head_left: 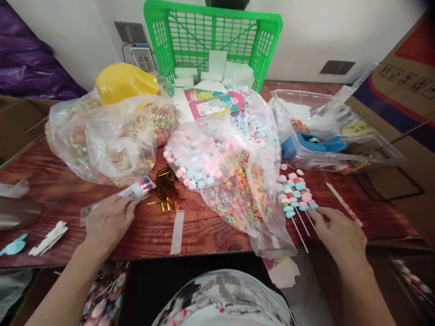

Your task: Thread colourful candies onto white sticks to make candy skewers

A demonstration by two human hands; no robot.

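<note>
My left hand (110, 219) is closed at the fingertips on a flat clear plastic bag (137, 189) with red and blue print on its top end. Just right of that bag lies a heap of gold twist ties (166, 183). On the right, several marshmallow skewers (295, 192), pink, blue and white pieces on white sticks, lie side by side. My right hand (340, 233) reaches them from the right, its thumb and finger closed around the lower end of the rightmost skewer. Its palm hides part of that stick.
Large clear bags of marshmallows (200, 154) and ring cereal (115, 140) fill the table's middle and left. Behind them stands a green basket (217, 18). A clear plastic bin (367, 154) sits at the right, a tape strip (177, 233) near the front edge.
</note>
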